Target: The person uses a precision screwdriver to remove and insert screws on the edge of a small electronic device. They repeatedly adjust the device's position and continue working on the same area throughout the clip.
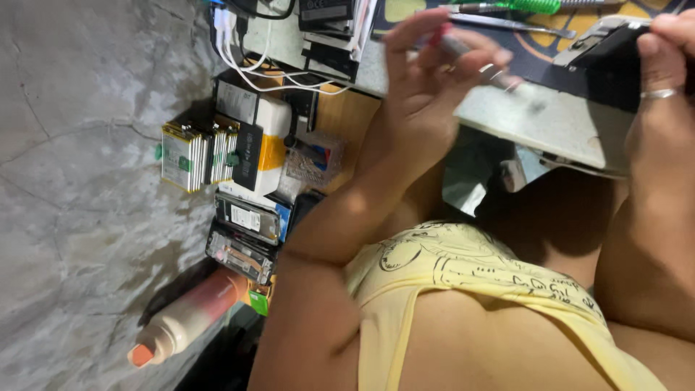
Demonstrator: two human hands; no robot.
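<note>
My left hand (420, 87) is raised over the table edge, its fingers closed around a slim tool with a red and grey handle (463, 51); the tool is blurred. My right hand (662, 80), with a ring on one finger, grips a black phone-like device (608, 58) that rests on the pale worktop (550, 123) at the upper right. The tool's tip points toward the device. My arms and yellow top fill the lower part of the view.
Several flat phone batteries (199, 156) and boxed parts (246, 217) are stacked at the left beside white cables (246, 69). A bottle with an orange cap (181, 326) lies on the grey floor. A green-handled tool (532, 6) and metal tweezers (514, 25) lie on a mat.
</note>
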